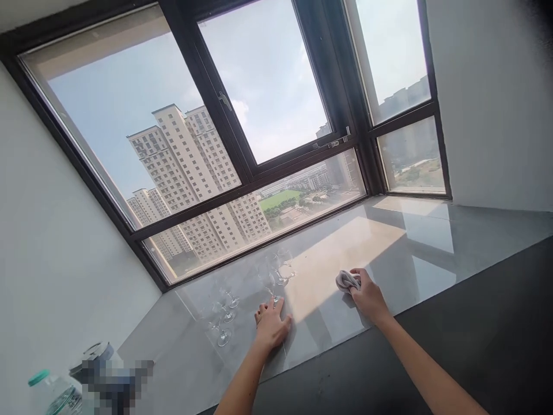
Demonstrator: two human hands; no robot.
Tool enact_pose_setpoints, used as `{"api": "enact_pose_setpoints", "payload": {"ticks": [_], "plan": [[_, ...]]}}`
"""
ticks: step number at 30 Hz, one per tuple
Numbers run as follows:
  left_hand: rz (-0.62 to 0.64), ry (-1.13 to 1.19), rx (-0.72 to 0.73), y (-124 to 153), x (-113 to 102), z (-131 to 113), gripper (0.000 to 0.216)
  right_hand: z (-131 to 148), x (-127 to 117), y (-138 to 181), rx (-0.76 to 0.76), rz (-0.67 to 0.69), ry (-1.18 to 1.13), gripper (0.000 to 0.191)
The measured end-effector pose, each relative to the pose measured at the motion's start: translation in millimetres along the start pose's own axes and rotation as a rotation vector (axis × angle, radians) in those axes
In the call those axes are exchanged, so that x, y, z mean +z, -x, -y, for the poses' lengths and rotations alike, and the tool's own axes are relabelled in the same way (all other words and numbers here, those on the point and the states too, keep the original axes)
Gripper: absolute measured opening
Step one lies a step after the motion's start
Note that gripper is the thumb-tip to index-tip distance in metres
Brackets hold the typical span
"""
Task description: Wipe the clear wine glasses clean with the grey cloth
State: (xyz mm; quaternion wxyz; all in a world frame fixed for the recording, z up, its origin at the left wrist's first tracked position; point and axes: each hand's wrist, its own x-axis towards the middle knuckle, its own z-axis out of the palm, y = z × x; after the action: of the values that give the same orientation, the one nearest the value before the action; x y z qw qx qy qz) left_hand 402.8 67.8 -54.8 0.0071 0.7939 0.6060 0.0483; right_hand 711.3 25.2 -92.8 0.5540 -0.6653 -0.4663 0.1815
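Head view: the right hand (367, 297) grasps a grey cloth (347, 280) on the surface (389, 242), near its front edge. The left hand (271, 325) lies open and flat beside the wine glasses (224, 314). The wiping seems partly done; the place under the glasses is left.

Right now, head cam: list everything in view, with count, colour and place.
glasses: at least five (exact count hard to tell), clear, upright on the sill near the window, left of centre
cloth: one, grey, bunched on the sill under the right hand
sill: one, glossy grey stone, below the window
window: one, black frame, several panes, across the top
bottle: one, clear with a teal cap, bottom left corner
walls: two, white, left and right of the window
left hand: flat on the sill, fingertips by a glass base
right hand: on the cloth
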Motion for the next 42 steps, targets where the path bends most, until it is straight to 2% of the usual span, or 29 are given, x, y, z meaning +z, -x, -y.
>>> {"api": "enact_pose_setpoints", "payload": {"ticks": [3, 6, 11, 15, 18, 21, 24, 28, 32, 35, 37, 42], "plan": [[-0.007, -0.014, -0.090, 4.1, -2.1, 36.6, 0.061, -0.3, 0.1, 0.2, 0.001, 0.004, 0.012, 0.035], [0.004, -0.003, -0.128, -9.3, -4.6, 60.2, 0.060, -0.9, 0.5, 0.0, -0.003, 0.002, 0.011, 0.037], [0.049, 0.023, -0.194, -42.1, -9.9, 75.6, 0.061, -4.4, 2.3, -2.2, -0.022, -0.025, 0.004, 0.037], [0.060, 0.028, -0.220, -50.3, -6.6, 79.9, 0.066, -4.7, 2.6, -1.7, -0.028, -0.026, 0.012, 0.037], [0.007, 0.006, -0.289, -43.2, 3.5, 76.2, 0.071, -2.8, 1.9, -0.5, -0.040, -0.028, 0.021, 0.036], [-0.080, -0.016, -0.352, -30.5, 16.8, 61.4, 0.070, -1.9, 1.8, -0.4, -0.045, -0.033, 0.025, 0.035], [-0.093, 0.024, -0.215, -24.9, 25.3, 36.3, 0.065, -2.8, 2.4, -1.3, -0.048, -0.029, 0.023, 0.034], [-0.060, 0.047, -0.008, -45.4, 22.5, -0.6, 0.063, -4.8, 3.5, -2.1, -0.051, -0.039, 0.003, 0.034], [-0.052, -0.005, 0.006, -79.8, 14.7, -24.0, 0.060, -5.0, 4.3, -2.4, -0.068, -0.045, 0.003, 0.032], [-0.045, 0.004, -0.025, -89.5, 13.7, -28.9, 0.055, -3.3, 4.2, -2.1, -0.073, -0.043, 0.002, 0.032], [-0.055, 0.015, -0.029, -83.0, 14.3, -26.1, 0.056, -1.5, 3.5, -1.4, -0.065, -0.038, 0.011, 0.032], [-0.039, 0.026, -0.008, -32.1, 12.3, 3.2, 0.061, 0.5, 0.7, 0.3, -0.039, -0.030, 0.021, 0.035]]}}
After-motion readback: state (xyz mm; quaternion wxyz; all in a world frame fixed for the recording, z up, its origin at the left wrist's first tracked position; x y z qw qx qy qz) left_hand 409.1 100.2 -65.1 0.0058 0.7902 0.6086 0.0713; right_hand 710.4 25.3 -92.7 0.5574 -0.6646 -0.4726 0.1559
